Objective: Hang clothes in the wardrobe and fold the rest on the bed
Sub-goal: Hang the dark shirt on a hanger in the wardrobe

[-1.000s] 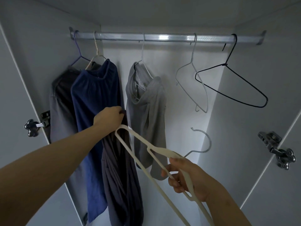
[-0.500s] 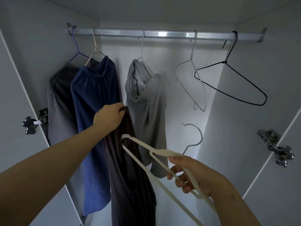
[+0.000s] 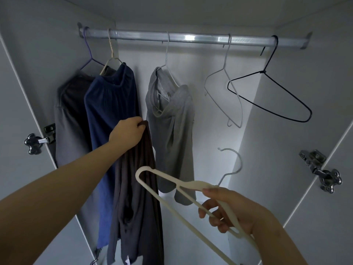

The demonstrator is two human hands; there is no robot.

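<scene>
Inside the open wardrobe my left hand [image 3: 127,133] grips the top edge of a dark grey garment [image 3: 136,203], which hangs down from it in front of the blue one. My right hand [image 3: 232,211] holds a cream plastic hanger [image 3: 166,190] by its middle, its looped end pointing left and lying just in front of the dark garment's right side. The hanger's metal hook [image 3: 232,163] sticks up behind my fingers. Above runs the metal rail [image 3: 191,38].
On the rail hang a dark grey garment [image 3: 70,115] at far left, a blue garment [image 3: 108,115], a light grey top [image 3: 172,127], an empty white wire hanger [image 3: 223,92] and an empty black wire hanger [image 3: 271,96]. Door hinges [image 3: 319,169] flank the opening.
My left hand has lifted the dark garment slightly and it hangs fuller. My right hand has moved the cream hanger down and right, its loop now lower against the garment.
</scene>
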